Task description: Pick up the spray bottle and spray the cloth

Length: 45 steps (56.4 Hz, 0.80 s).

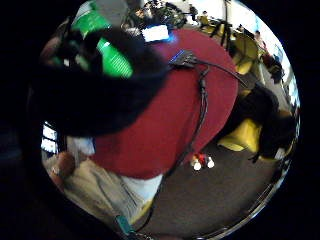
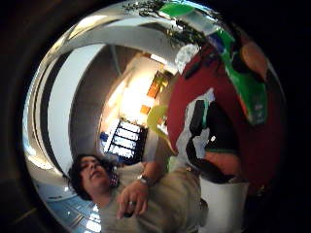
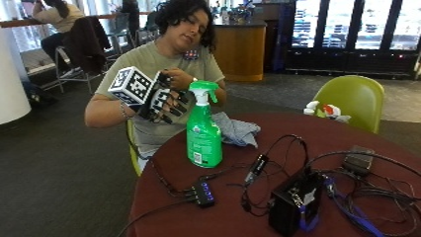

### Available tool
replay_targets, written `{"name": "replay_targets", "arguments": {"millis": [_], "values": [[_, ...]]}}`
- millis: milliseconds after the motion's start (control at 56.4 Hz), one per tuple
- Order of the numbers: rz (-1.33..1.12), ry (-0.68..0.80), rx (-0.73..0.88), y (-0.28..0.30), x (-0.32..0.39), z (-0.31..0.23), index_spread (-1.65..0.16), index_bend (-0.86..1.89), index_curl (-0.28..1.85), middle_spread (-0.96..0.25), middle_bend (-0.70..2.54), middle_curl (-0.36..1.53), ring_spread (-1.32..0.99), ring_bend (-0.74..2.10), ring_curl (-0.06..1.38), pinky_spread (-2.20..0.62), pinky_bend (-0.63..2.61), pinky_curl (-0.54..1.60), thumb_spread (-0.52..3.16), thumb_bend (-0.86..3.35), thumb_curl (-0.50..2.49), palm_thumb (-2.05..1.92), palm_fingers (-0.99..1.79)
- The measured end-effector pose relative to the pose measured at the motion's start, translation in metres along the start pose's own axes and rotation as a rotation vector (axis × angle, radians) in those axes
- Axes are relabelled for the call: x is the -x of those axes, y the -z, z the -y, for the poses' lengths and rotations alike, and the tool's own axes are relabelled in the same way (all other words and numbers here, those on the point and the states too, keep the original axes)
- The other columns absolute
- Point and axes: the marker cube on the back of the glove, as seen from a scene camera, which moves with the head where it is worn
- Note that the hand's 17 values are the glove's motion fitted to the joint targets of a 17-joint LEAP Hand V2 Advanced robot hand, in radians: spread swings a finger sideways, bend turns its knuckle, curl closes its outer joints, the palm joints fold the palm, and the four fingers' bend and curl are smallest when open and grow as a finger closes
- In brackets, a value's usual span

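A green spray bottle [image 3: 202, 140] with a green trigger head stands upright on the round red table [image 3: 227, 219], near the person's side. Right behind it lies a crumpled blue-grey cloth [image 3: 238, 129]. My gloved right hand [image 3: 164, 101] hovers beside the bottle's head, on the side away from the cloth, fingers spread and pointing at the neck, holding nothing. In the little finger side palm view the green bottle [image 1: 114, 59] shows close, partly hidden by the dark glove. The thumb side palm view shows the bottle [image 2: 250, 94] over the red table [image 2: 265, 145].
A black box [image 3: 293, 203], a small hub [image 3: 201, 192] and tangled cables [image 3: 368, 192] cover the table's near right part. A small white and red object [image 3: 323, 110] sits at the far edge by a green chair [image 3: 352, 98].
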Motion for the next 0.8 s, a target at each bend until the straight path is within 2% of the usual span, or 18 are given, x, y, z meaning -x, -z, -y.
{"name": "replay_targets", "arguments": {"millis": [71,231,550,798], "values": [[-0.009,0.028,0.074,0.007,0.007,-0.018,-0.26,0.32,0.45,-0.02,0.44,0.52,-0.08,0.55,0.50,-0.01,0.62,0.50,1.16,-0.04,0.58,0.76,0.52],[-0.130,0.073,0.123,0.031,0.011,-0.050,-0.32,0.26,0.40,-0.01,0.26,0.43,-0.07,0.38,0.39,0.13,0.48,0.40,1.20,-0.03,0.53,0.67,0.44],[-0.571,0.070,0.101,0.053,-0.002,-0.085,-0.42,0.17,0.36,-0.04,0.16,0.34,-0.06,0.27,0.34,0.22,0.37,0.35,1.16,-0.03,0.46,0.60,0.38],[-0.573,0.079,0.134,0.046,-0.001,-0.085,-0.43,0.15,0.32,-0.08,0.17,0.31,-0.07,0.29,0.34,0.22,0.36,0.35,1.14,-0.03,0.43,0.56,0.34]]}}
